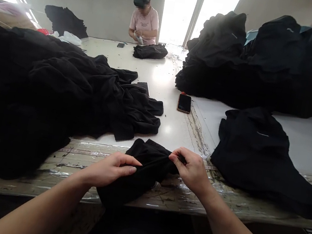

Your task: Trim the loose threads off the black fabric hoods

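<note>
At the near edge of the table [168,129], the black garment [148,171] lies bunched between the two hands, the right hand [190,168] pinching its right side between thumb and finger. The left hand [113,167] touches its left side, thumb and forefinger only narrowly apart, and whether they grip the fabric I cannot tell. A dark clothing heap [59,85] spreads to the left, and a phone [184,103] lies farther off, right of centre.
</note>
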Action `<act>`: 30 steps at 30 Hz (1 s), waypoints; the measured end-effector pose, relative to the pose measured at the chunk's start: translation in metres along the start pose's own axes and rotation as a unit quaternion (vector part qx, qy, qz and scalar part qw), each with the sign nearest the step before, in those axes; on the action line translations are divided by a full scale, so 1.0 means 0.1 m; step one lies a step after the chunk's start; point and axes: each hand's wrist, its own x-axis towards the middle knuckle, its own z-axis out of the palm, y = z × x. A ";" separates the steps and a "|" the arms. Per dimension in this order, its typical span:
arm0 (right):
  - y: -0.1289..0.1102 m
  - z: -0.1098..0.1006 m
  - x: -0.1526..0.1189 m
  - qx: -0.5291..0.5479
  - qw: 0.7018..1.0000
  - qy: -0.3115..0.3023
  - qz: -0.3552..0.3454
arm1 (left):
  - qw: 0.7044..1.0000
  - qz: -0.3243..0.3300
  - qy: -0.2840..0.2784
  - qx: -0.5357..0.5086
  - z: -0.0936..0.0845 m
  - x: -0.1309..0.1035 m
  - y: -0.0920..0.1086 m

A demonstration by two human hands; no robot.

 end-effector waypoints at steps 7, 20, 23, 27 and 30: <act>-0.21 -0.08 0.04 -0.140 0.989 0.012 -0.043 | 0.991 -0.039 0.053 -0.120 0.12 0.06 0.03; -0.60 0.04 0.02 -0.025 0.990 -0.116 -0.082 | 0.995 0.015 0.099 -0.022 0.23 0.03 0.09; -0.59 0.06 0.02 -0.035 0.989 -0.116 -0.085 | 0.995 0.024 0.097 -0.002 0.23 0.03 0.09; -0.57 0.04 0.04 -0.026 0.992 -0.101 -0.074 | 0.994 0.026 0.106 0.000 0.22 0.02 0.08; -0.56 0.00 0.07 -0.007 0.994 -0.092 -0.057 | 0.994 0.019 0.108 -0.013 0.21 0.01 0.08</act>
